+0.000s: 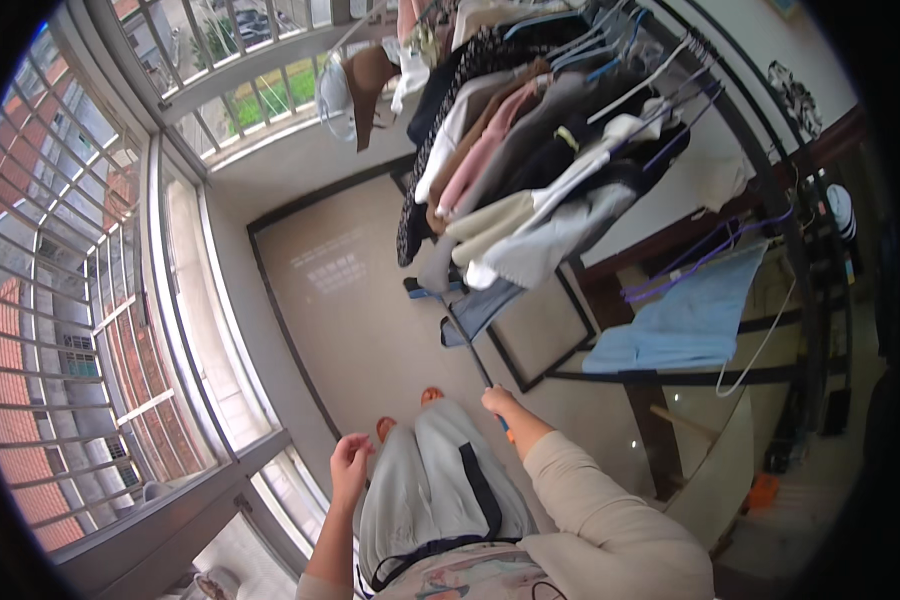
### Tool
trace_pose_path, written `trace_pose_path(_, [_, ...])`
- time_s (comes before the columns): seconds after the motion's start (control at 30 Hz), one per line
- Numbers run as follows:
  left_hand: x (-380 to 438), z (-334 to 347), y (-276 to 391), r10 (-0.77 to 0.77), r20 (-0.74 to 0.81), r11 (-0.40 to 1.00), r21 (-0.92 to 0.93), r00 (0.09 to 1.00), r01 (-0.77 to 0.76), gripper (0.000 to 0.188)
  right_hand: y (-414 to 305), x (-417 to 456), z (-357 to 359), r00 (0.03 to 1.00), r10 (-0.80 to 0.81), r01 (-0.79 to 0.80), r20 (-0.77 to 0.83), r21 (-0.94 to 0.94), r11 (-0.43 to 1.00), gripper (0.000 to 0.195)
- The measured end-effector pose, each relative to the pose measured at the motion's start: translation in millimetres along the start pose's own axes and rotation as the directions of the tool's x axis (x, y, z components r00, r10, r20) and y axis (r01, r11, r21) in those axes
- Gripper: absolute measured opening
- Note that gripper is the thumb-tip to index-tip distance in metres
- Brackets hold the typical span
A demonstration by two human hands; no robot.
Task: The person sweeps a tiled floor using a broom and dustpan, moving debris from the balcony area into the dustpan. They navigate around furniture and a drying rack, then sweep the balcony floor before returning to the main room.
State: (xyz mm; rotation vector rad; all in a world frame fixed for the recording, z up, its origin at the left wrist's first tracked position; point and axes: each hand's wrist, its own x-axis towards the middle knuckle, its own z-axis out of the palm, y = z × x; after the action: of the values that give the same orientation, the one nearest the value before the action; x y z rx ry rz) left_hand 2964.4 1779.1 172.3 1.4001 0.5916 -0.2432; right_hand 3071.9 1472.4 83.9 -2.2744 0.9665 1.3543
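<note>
My right hand [499,400] grips the dark handle [469,334] of a long-handled broom. An orange-and-blue end of the handle sticks out behind my fist. The broom's dark and blue head [424,288] rests at the floor, partly behind the lowest hanging clothes. Loosely curled and holding nothing, my left hand [351,459] hovers beside my left thigh, toward the window side. The beige tiled floor [330,322] with its black border lies before my feet.
Clothes [487,150] hang low from a black rack [757,165] ahead and right. A light-blue garment [675,322] hangs near a purple hanger [675,277]. Barred windows [120,300] line the left. A brown hat [371,82] hangs by the far window.
</note>
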Motion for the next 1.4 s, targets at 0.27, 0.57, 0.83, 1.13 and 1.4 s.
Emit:
trace_pose_path(0.27, [2.7, 11.4, -17.0, -0.1, 0.107, 0.995, -0.014, 0.989, 0.102, 0.023, 206.5, -63.7, 82.8, 0.975, 0.002, -0.034, 0.221, 0.144, 0.989, 0.032])
trace_pose_path(0.57, [9.5, 5.8, -19.8, -0.088, 0.128, 0.996, 0.012, 0.988, 0.087, 0.023, 185.8, -83.9, 40.0, 0.995, -0.065, 0.034, 0.078, 0.345, 0.938, 0.033])
trace_pose_path(0.83, [6.6, 9.4, -17.4, -0.086, 0.154, 0.996, 0.039, 0.984, 0.081, 0.023, 101.2, -11.1, 10.0, 0.99, 0.008, -0.027, 0.143, 0.128, 0.991, 0.055])
trace_pose_path(1.13, [8.6, 5.3, -31.5, -0.145, 0.108, 0.989, -0.016, 0.984, 0.147, 0.024, 244.8, -114.0, 73.4, 0.922, 0.099, -0.205, 0.374, 0.257, 0.944, 0.035])
trace_pose_path(1.4, [-13.9, -21.6, -41.3, -0.153, -0.123, 0.978, -0.162, 0.981, 0.132, 0.025, 160.9, -89.7, 9.8, 0.939, -0.33, 0.339, 0.098, -0.083, 0.937, 0.036])
